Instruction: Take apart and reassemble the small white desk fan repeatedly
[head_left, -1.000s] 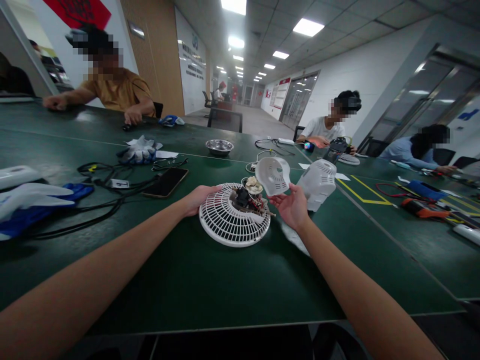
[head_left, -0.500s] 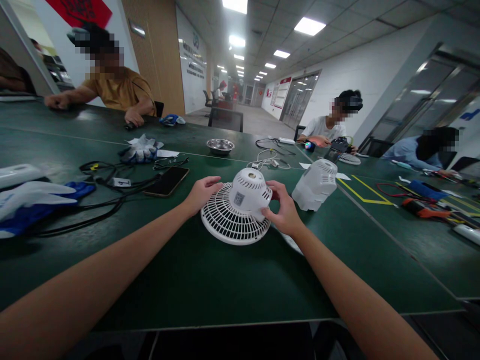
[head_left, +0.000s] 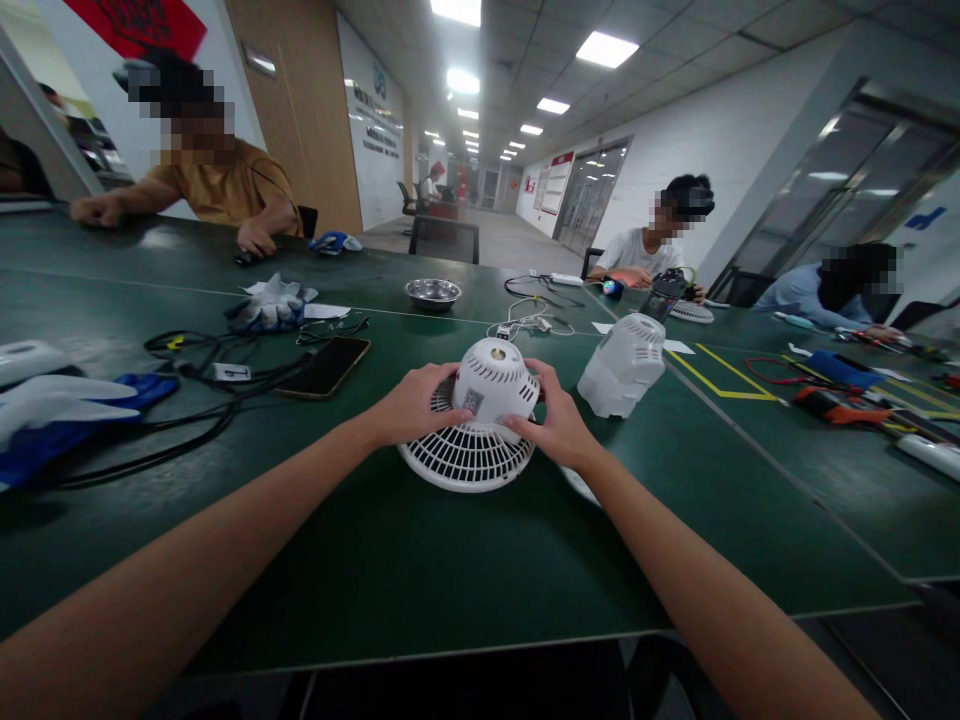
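Observation:
A white fan head lies face down in front of me, its round slotted grille (head_left: 471, 462) against the green table. On top of the grille rises the domed motor housing (head_left: 491, 378), with a grey label on its left side. My left hand (head_left: 421, 402) grips the housing from the left, thumb near the label. From the right, my right hand (head_left: 559, 415) curls round the same housing, thumb low on its front. Under my right wrist a white piece (head_left: 579, 487) shows in part. To the right stands a separate white plastic fan base (head_left: 622, 368).
A phone (head_left: 324, 367), black cables (head_left: 217, 410) and work gloves (head_left: 67, 415) lie left. Beyond the fan are a metal bowl (head_left: 433, 293) and white cord (head_left: 529, 325). A multimeter (head_left: 836, 405) lies right. Several people sit around the table (head_left: 420, 590).
My left hand has moved right, from the grille's edge onto the motor housing. My right hand stays on the housing. The whole view has shifted slightly.

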